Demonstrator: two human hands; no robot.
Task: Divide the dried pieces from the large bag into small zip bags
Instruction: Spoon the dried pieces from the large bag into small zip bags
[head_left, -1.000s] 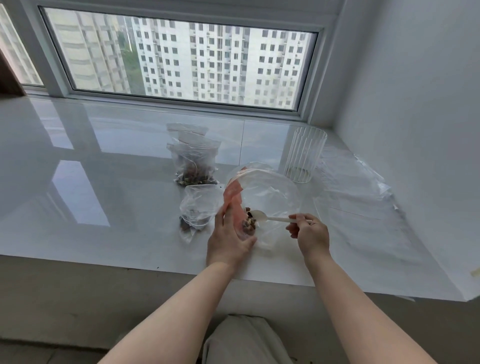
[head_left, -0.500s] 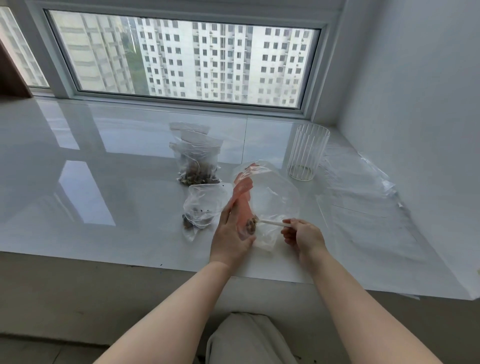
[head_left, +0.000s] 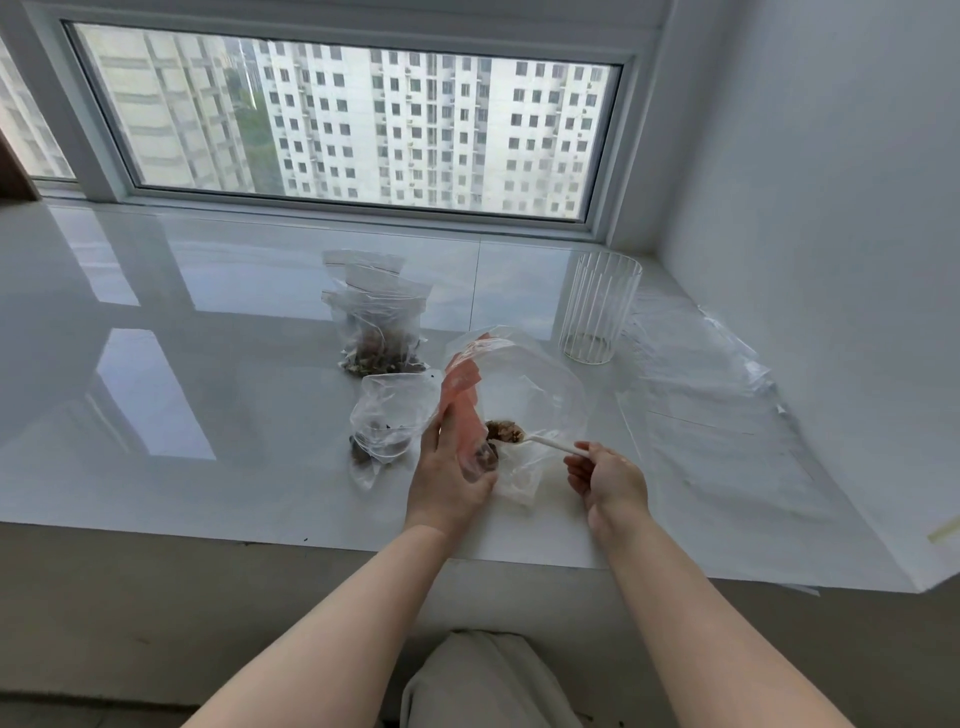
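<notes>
Nearest to us, our left hand (head_left: 451, 480) is closed around the lower edge of the large bag (head_left: 524, 400), a clear bag with an orange strip, holding it up with its mouth open above the white sill (head_left: 208, 322). A few dried pieces (head_left: 483, 457) lie inside the bag against the palm. Our right hand (head_left: 608, 475) pinches the handle of a white spoon (head_left: 545, 441); its bowl sits inside the bag, loaded with brown pieces. Just left of the large bag, touching it, lies an open small zip bag (head_left: 389, 415) holding some pieces. Farther back stands a cluster of filled zip bags (head_left: 376, 322). To the right, a ribbed clear cup (head_left: 597, 312) stands upright beside flat plastic sheets (head_left: 727, 415).
</notes>
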